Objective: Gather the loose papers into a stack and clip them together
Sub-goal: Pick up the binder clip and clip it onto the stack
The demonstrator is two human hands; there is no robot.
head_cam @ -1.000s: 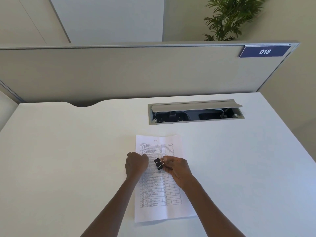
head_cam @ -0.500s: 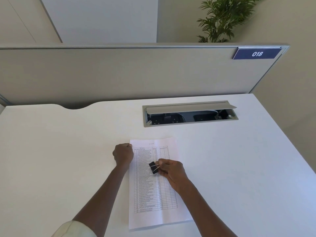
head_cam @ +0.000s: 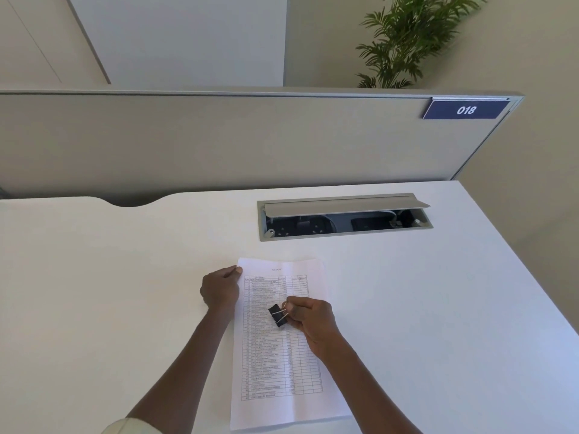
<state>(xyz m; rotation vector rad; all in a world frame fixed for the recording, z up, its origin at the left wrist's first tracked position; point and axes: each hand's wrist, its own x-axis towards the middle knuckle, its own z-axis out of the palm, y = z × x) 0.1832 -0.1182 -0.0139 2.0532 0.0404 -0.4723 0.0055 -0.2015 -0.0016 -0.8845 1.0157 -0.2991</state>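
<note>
Right now the person is leaning over a white worktop (head_cam: pixel 125 292) with both bare arms reaching forward. Lying flat on it is a stack of papers (head_cam: pixel 282 355), its top sheet printed with a table of ruled rows and its long side running away from the person; the edges are looking fairly well squared, though how many sheets are in the stack I cannot tell. The left hand (head_cam: pixel 219 291) is sitting at the far left corner of the stack, its fingers curled under and the thumb lying along the top edge, so it is pinching that corner of the papers. The right hand (head_cam: pixel 308 321) is hovering over the middle of the sheet, and its fingers (head_cam: pixel 293 308) are curled tight around the wire handles of a black binder clip (head_cam: pixel 277 315), which is pointing its dark body toward the left hand. Whether the mouth of the clip is being squeezed open I cannot tell. The clip is sitting above the printed table, not on any edge of the stack. Farther back, a grey cable hatch (head_cam: pixel 344 217) is standing with its flap propped up, dark sockets and a cable showing inside. Behind that a beige divider panel (head_cam: pixel 219 139) is running across the worktop, carrying a dark blue number plate (head_cam: pixel 466 110) reading 018 at its right end, and a green potted plant (head_cam: pixel 413 39) is rising beyond it.
</note>
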